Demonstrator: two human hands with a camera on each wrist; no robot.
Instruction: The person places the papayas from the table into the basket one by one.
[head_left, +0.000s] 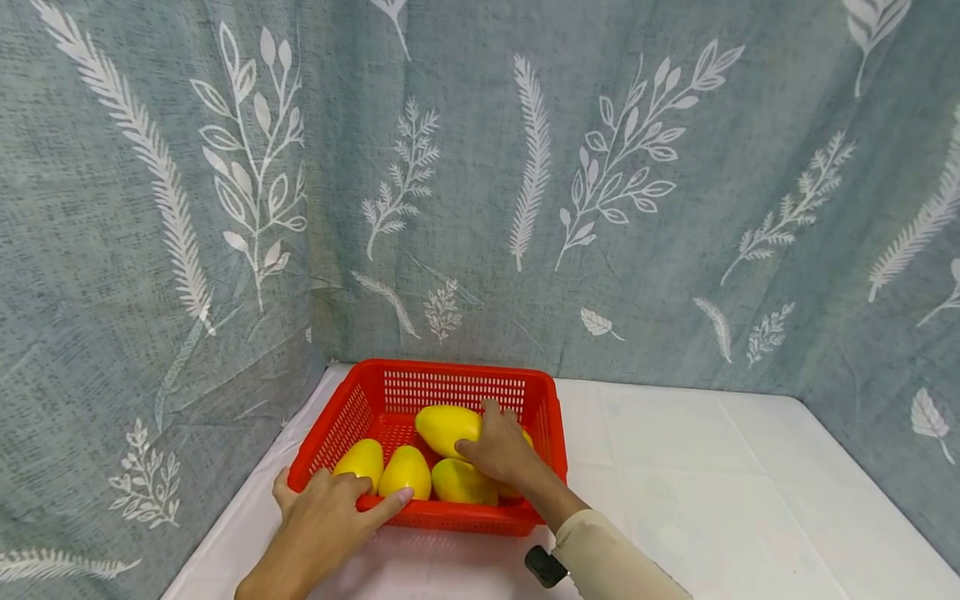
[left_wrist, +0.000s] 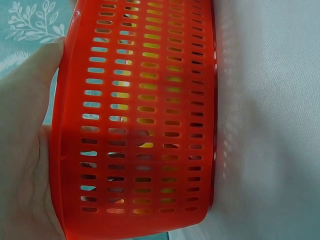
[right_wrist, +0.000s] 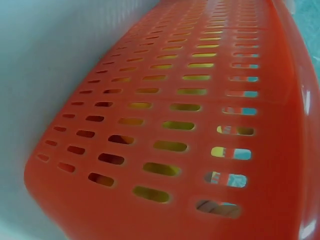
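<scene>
A red plastic basket (head_left: 480, 517) with slotted walls holds several yellow mangoes, among them one at the left (head_left: 362, 460), one near the front wall (head_left: 406, 473) and a greener one (head_left: 463, 482). My left hand (head_left: 322, 508) grips the basket's front-left rim, its thumb along the front edge and some fingers inside over the left mango. Inside the basket, my right hand (head_left: 498, 446) holds the right end of the rear mango (head_left: 444, 428) between thumb and fingers. Another mango lies partly hidden under that hand. Both wrist views mostly show the basket wall (left_wrist: 135, 125).
The basket stands on a white-covered table (head_left: 690, 475) near its left edge. Grey-green curtains (head_left: 465, 167) with white leaf prints hang behind and at both sides. A black device (head_left: 545, 567) sits at the right wrist, beside a beige sleeve (head_left: 611, 554).
</scene>
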